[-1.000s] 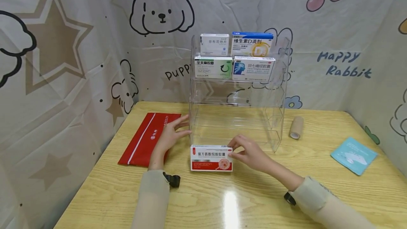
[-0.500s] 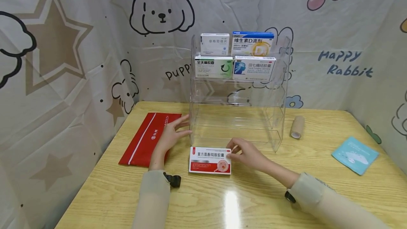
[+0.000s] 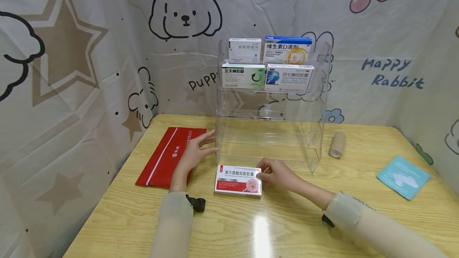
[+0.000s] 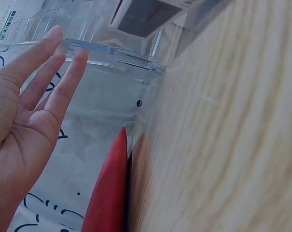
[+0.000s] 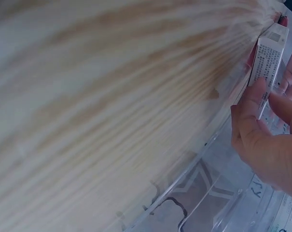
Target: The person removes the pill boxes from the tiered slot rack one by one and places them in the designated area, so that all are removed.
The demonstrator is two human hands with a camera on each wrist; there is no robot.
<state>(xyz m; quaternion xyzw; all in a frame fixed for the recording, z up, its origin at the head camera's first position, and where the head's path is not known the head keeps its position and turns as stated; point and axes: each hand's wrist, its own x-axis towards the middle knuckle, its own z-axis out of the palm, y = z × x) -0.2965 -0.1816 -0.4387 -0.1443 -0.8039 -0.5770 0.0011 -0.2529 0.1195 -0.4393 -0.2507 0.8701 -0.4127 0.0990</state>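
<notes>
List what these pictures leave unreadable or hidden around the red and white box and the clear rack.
- Small print on the red and white box: too small in the head view, blurred in the right wrist view.
- Right hand fingertips at the box's edge: curled under in the head view.
- Left hand contact with the clear rack: the transparent wall makes it unclear in the head view.
- Red pouch: partly covered by the left hand and forearm.

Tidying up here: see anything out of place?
Mildly. One red-and-white box lies flat on the table before the rack, pinched by the right hand; the other boxes stand shelved. A tape roll lies sideways.
</notes>
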